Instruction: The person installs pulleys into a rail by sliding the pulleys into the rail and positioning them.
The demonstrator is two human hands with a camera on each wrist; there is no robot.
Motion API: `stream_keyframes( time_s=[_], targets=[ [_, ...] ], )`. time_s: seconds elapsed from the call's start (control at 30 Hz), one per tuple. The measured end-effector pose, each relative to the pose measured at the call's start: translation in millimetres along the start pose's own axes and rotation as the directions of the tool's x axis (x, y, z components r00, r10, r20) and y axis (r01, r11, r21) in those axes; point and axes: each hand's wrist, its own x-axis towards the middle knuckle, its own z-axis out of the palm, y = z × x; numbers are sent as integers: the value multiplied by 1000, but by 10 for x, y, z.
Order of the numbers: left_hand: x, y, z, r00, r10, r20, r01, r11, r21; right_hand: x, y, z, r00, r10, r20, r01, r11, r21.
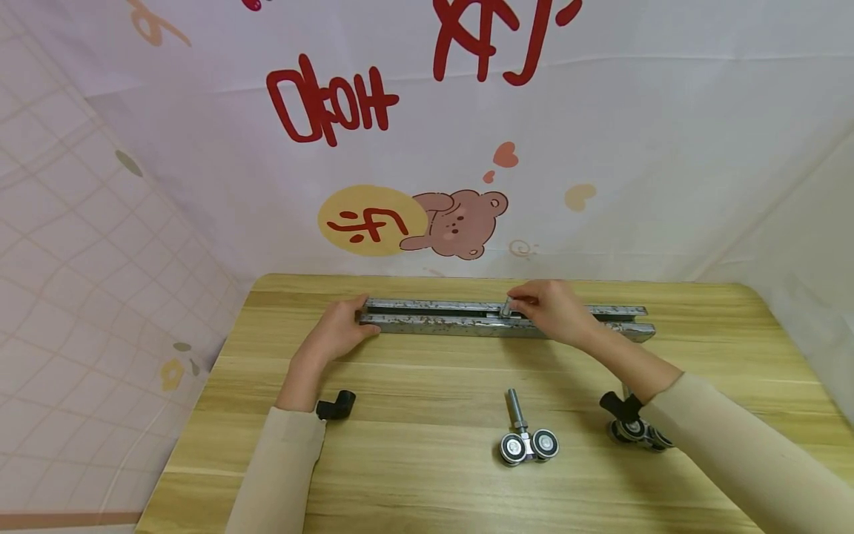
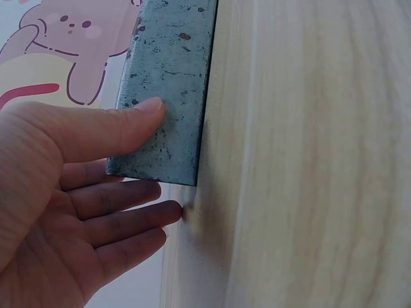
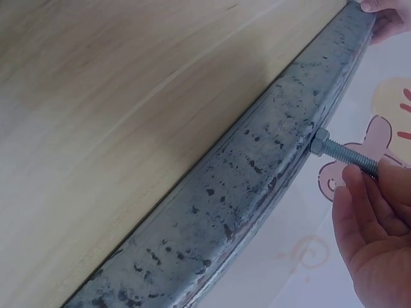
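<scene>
A grey metal channel rail (image 1: pixel 434 325) with dark specks lies lengthwise on the wooden table, its slot facing up. At the rail's left end, my left hand (image 1: pixel 336 326) holds it, thumb (image 2: pixel 144 119) on the front face and index finger behind; the other fingers extend past the end. My right hand (image 1: pixel 557 311) pinches a threaded bolt (image 3: pixel 350 154) that stands up out of the slot, right of the rail's middle. A hex nut (image 3: pixel 319 141) sits low on the bolt, right at the slot. Whatever the bolt is fixed to inside the rail is hidden.
Nearer on the table (image 1: pixel 414 460) lies a roller trolley (image 1: pixel 527 446) with its bolt pointing away. Another roller trolley (image 1: pixel 640 434) is partly hidden by the right forearm. Behind the rail hangs a white printed cloth (image 1: pixel 634 148), close to the table's back edge.
</scene>
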Motion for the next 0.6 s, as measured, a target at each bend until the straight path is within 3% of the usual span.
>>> stream_keyframes(
  time_s=[0.6],
  targets=[
    [-10,17,-7,1000,-22,4,22,1000,2,118,-115,111,999,-21,28,21,1000,-1]
  ],
)
